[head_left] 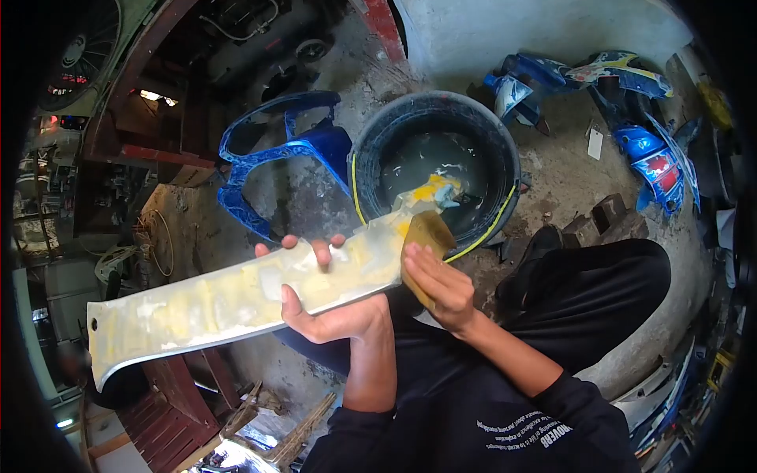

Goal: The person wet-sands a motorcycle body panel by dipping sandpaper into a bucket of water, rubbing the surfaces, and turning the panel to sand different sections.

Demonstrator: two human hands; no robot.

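Note:
A long plastic body panel [197,296], patchy in cream, yellow and grey, lies slantwise across my lap, its narrow end reaching over the bucket. My left hand [339,315] is wrapped around its middle, thumb on the near face and fingertips curling over the far edge. My right hand [441,288] grips a folded brownish sheet that looks like sandpaper [430,232], held against the panel near its narrow end. Beneath that end stands a black bucket [367,134] with dark water inside and a yellow-green handle.
A blue plastic frame [315,146] lies on the concrete floor left of the bucket. Several blue motorcycle fairing pieces [639,142] rest by the wall at right. A reddish wooden slatted piece [173,402] is at lower left, and brick-like blocks [607,217] sit near my knee.

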